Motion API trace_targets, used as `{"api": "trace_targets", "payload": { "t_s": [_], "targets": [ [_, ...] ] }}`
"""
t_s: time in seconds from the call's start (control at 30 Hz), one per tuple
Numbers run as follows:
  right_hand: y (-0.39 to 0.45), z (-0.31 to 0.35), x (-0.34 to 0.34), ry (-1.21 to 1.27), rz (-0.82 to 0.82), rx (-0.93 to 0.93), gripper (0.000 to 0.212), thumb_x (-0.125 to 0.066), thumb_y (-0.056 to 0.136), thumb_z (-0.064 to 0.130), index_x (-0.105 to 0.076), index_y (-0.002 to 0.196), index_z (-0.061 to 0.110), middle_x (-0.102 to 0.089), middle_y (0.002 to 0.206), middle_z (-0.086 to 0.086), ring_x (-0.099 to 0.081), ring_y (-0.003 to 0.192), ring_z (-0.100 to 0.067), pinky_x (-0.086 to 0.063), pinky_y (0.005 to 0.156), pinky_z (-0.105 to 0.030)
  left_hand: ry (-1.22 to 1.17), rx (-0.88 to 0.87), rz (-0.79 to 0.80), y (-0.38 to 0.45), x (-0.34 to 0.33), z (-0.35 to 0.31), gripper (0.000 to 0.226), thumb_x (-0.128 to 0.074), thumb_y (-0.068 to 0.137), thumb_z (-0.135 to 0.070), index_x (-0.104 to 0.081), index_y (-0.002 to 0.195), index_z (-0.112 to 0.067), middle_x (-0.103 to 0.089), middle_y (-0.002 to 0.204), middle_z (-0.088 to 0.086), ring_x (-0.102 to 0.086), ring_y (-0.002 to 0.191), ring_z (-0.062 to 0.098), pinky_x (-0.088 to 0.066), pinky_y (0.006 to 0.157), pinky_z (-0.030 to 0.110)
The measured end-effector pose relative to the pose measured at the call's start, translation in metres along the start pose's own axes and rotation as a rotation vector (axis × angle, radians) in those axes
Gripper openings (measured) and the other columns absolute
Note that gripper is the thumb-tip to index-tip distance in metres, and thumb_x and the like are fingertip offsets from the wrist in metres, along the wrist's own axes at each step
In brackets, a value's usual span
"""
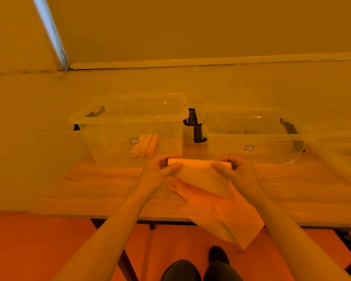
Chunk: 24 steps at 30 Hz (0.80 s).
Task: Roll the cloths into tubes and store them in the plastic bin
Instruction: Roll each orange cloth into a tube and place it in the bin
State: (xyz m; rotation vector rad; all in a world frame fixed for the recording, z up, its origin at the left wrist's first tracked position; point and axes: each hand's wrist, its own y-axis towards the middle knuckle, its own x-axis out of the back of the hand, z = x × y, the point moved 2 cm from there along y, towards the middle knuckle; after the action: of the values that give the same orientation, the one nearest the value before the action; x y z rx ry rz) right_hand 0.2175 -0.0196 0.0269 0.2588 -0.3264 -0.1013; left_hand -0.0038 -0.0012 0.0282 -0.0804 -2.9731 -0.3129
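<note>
I see my left hand (160, 169) and right hand (234, 169) pinching the half-rolled cloth (201, 169) — uneven rolling risks a crooked, loose tube.

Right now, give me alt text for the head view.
Both hands, left hand and right hand, grip a half-rolled cloth over the wooden table. Behind it, the left clear bin holds three rolled cloths.

An orange cloth (203, 173), partly rolled at its far edge between both grips, trails loose toward the person; beyond, three rolled tubes (144, 146) lie side by side in the clear plastic bin (109, 118).
</note>
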Motion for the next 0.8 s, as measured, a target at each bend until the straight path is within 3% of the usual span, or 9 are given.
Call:
{"api": "trace_targets", "payload": {
  "t_s": [0.17,0.3,0.47,0.63,0.8],
  "targets": [
    [-0.0005,0.0008,0.0044,0.101,0.048,0.007,0.028,-0.076,0.076,0.012,-0.066,0.099,0.025,-0.064,0.105,0.009,-0.061,0.095,-0.007,-0.055,0.073,-0.026,0.032,0.022,-0.008,-0.001,0.0012,0.0015,0.016,-0.065,0.085,-0.017,-0.065,0.098,-0.028,-0.066,0.095,-0.014,-0.061,0.09,0.003,-0.055,0.074,0.023],
    [0.0011,0.0022,0.0048,0.112,0.028,-0.029,0.022,-0.074,0.078,0.015,-0.068,0.097,0.025,-0.064,0.098,0.012,-0.061,0.088,-0.005,-0.051,0.063,-0.019,0.014,-0.006,0.016,-0.0027,0.0022,0.001,0.024,-0.072,0.078,-0.011,-0.068,0.099,-0.023,-0.065,0.103,-0.011,-0.063,0.09,-0.001,-0.054,0.069,0.017],
    [0.0006,0.0003,0.0048,0.124,0.031,-0.055,0.019,-0.072,0.08,0.019,-0.067,0.099,0.023,-0.064,0.1,0.01,-0.062,0.089,-0.006,-0.051,0.062,-0.018,0.021,-0.024,0.028,-0.0032,0.0025,-0.0004,0.023,-0.071,0.078,-0.01,-0.067,0.094,-0.027,-0.066,0.101,-0.009,-0.063,0.092,0.003,-0.054,0.071,0.016],
    [-0.0018,0.0004,0.0055,0.173,0.055,-0.041,0.026,-0.075,0.076,0.013,-0.069,0.098,0.024,-0.065,0.101,0.011,-0.063,0.088,-0.002,-0.054,0.065,-0.02,0.061,0.018,-0.038,-0.0031,0.0023,-0.0002,0.011,-0.061,0.089,-0.02,-0.067,0.083,-0.027,-0.065,0.09,-0.01,-0.059,0.089,0.007,-0.053,0.077,0.029],
    [-0.0014,0.0032,0.0031,0.145,0.031,-0.051,0.014,-0.069,0.083,0.021,-0.065,0.094,0.027,-0.065,0.097,0.01,-0.063,0.085,-0.006,-0.05,0.058,-0.017,0.043,-0.004,0.018,-0.0054,0.0046,-0.0008,0.016,-0.071,0.079,-0.015,-0.068,0.09,-0.026,-0.066,0.1,-0.009,-0.061,0.093,0.004,-0.052,0.069,0.019]
  ]
}}
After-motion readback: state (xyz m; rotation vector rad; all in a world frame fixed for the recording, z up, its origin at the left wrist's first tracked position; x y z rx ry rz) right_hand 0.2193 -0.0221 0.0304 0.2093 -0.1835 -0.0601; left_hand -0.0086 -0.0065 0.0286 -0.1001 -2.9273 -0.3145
